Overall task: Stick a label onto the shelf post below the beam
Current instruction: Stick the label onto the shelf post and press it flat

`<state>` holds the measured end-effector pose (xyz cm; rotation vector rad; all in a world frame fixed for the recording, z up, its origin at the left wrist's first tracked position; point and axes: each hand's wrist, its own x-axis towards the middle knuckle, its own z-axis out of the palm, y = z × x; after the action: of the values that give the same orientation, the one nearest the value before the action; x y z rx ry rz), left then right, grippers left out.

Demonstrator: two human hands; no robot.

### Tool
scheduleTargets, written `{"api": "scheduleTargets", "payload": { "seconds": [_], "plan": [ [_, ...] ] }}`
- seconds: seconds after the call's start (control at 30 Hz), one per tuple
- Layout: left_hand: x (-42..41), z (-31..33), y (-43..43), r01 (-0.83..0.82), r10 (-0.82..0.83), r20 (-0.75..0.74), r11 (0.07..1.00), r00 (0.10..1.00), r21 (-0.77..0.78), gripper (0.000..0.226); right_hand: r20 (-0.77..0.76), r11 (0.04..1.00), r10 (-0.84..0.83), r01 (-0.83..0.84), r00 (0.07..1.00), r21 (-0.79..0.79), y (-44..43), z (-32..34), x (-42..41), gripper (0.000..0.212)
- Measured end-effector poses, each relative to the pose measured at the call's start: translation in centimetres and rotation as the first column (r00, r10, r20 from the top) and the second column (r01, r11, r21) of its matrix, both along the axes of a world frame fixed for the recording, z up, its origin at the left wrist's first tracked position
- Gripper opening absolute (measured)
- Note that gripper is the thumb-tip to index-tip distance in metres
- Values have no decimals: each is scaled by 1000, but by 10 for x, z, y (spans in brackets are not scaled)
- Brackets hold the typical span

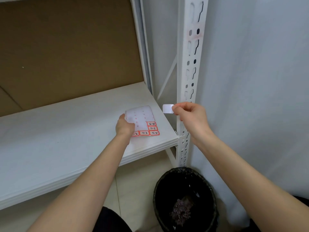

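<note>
The right hand (190,118) pinches a small label (168,108) by its right edge between thumb and fingers (179,108), holding it in the air with its blank white side toward the camera. The label hangs just beside the white slotted shelf post (192,64), a little left of it and above the corner of the white shelf (66,139); it appears not to touch the post, though the hand covers that stretch of metal. The left hand (125,126) rests on the shelf, its fingers curled down over the left edge of a label sheet (143,121) lying flat near the shelf's right front corner. Most of the sheet is bare backing; red-bordered labels reading 6-4, 7-1, 7-3 and 7-4 remain along its lower right. Below the shelf's front beam (150,152), beside the foot of the post, a black waste bin (184,198) stands on the floor.
</note>
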<state>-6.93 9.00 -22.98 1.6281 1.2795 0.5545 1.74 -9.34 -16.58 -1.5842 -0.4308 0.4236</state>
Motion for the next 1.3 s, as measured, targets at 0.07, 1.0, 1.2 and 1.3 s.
{"api": "scheduleTargets", "payload": {
  "seconds": [0.07,1.0,1.2,1.3],
  "plan": [
    [-1,9,-7,-3,13,-61,987,998,158,47,23,1000,-6,6,1000,19,-2,1,0,11],
    [28,169,-193,285,-371,589,929,718,238,9,496,917,-340,164,799,365,-88,82,23,4],
    [35,187,-178,245,-401,456,899,795,362,8,222,953,-138,68,965,296,-93,105,46,10],
    [38,191,-171,255,-439,365,854,821,454,8,239,968,-63,0,969,253,-92,111,51,8]
  ]
}}
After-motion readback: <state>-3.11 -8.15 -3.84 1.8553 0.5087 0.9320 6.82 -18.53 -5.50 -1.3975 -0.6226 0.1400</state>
